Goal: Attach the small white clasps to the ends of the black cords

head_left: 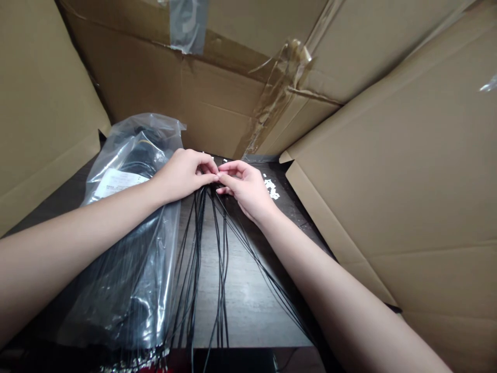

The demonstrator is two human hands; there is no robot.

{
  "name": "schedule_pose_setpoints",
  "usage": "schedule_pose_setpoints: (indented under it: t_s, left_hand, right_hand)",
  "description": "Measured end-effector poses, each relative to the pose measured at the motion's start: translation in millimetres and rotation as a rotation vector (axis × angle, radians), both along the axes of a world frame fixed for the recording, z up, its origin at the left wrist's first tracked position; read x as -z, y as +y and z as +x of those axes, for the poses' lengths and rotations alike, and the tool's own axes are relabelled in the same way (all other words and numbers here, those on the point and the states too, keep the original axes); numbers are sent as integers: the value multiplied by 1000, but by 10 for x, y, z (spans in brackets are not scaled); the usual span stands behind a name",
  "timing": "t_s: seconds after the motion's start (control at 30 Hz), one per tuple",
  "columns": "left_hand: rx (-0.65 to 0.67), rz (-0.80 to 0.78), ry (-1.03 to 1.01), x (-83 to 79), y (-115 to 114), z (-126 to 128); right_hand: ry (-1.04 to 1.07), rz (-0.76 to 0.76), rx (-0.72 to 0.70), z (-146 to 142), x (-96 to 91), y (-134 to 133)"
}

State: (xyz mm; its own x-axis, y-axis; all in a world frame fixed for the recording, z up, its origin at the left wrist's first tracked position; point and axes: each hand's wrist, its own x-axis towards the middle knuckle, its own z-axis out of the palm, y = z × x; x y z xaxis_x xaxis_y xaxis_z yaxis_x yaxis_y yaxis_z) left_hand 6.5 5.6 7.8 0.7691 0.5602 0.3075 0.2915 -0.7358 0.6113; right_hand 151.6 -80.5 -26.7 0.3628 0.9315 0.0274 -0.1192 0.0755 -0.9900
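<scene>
Head view: left hand (182,173) and right hand (245,187) meet at far end of thin black cords (222,248), each grip pinched shut on cord tips. Cords fan across dark wooden surface (252,305), beside clear plastic bag (132,274) holding more. Likely light, limp, slick, tangle-prone; best pinched near tips, strand by strand

Dim warm light, edges bowed, soft focus
</scene>
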Motion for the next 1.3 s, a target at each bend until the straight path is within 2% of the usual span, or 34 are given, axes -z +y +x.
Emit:
schedule_pose_setpoints:
  t_s: [0.23,0.57,0.83,1.07,1.3]
  left_hand:
    - [-16,-37,17,7,2,3]
    - [-21,-88,-59,28,21,-3]
    - [-19,-114,-71,35,47,-9]
    - [-11,-81,-75,53,51,-20]
    - [-32,-73,-34,38,33,-18]
  right_hand:
    - [-46,-12,-75,7,-17,7]
    - [39,-6,-147,39,-46,-13]
    - [53,0,-125,44,0,-3]
    - [77,-14,-65,48,-48,-12]
    - [88,-3,-76,36,-77,-39]
